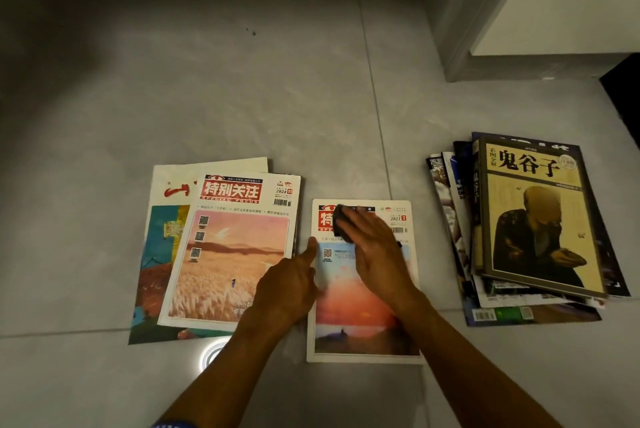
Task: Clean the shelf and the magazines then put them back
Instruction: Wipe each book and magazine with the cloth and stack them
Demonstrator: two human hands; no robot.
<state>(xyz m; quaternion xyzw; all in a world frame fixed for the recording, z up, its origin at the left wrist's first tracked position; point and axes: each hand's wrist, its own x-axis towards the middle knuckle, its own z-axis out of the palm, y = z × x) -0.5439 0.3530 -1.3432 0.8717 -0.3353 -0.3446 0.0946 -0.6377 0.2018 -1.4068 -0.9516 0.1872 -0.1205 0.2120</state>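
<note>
Head view looks down on a grey tiled floor (242, 98), dim at the far left, with grout lines crossing it and a small dark speck out beyond the magazines. At the upper right a pale wall corner (554, 1) comes down to a grey baseboard (485, 63), and a dark opening shows at the far right edge. Near my left forearm a bright ring of light reflects off the tile. My right hand (375, 254) lies over the upper half of the middle magazine (360, 316), the one with the sunset cover, fingers spread forward and pressing a dark cloth (341, 219) onto its red title block; the cloth is partly hidden under my fingers, so I cannot tell how much of it there is. My left hand (289, 283) rests at that magazine's left edge, index finger and thumb stretched out and touching the cover's margin, the other fingers loosely curled and holding nothing. Just left of it, nearly touching, sits a magazine with a golden field cover (228, 254), lying on top of a larger one with a teal and orange cover (156, 254) that sticks out beneath on the left and bottom. Well apart to the right is an untidy stack of magazines (519, 303), fanned at its edges, topped by a yellowish book with a seated figure (540, 219). Between the middle magazine and that stack lies a bare strip of tile, and the floor beyond all three groups is open up to the baseboard.
</note>
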